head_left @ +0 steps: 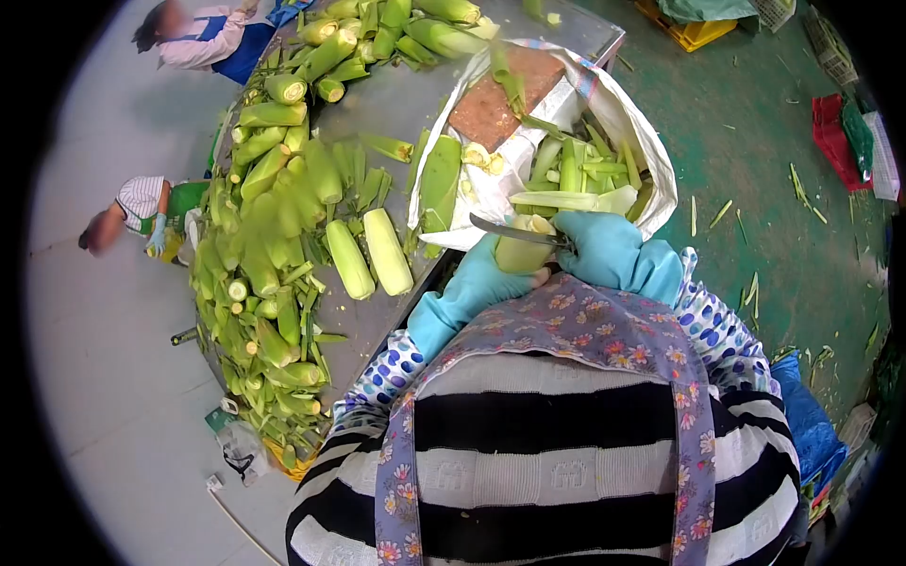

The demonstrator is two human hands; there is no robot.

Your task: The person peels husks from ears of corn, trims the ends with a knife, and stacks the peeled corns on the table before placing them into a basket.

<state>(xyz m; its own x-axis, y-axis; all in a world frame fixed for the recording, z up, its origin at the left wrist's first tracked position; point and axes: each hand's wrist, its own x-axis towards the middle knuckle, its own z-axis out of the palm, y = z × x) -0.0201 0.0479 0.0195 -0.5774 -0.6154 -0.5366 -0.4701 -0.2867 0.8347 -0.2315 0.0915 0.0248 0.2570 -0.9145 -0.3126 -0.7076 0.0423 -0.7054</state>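
Observation:
My left hand (477,281), in a light blue glove, is wrapped round a pale green corn cob (521,253) close to my apron. In the same kind of glove, my right hand (601,247) grips a knife (500,227), whose dark curved blade lies across the upper end of the cob. Just beyond my hands, an open white sack (663,156) holds stripped husks (576,170). A reddish-brown block (505,99) lies on the sack's far side. Left of the sack, two smooth pale cobs, one of them this trimmed cob (388,253), rest side by side on the metal table (377,118).
A large heap of unhusked corn (269,226) covers the table's left side and far end. Two people stand beyond it, one wearing a green apron (186,200). Husk scraps litter the green floor (731,179). A red crate (835,141) and a blue sheet (812,420) lie at right.

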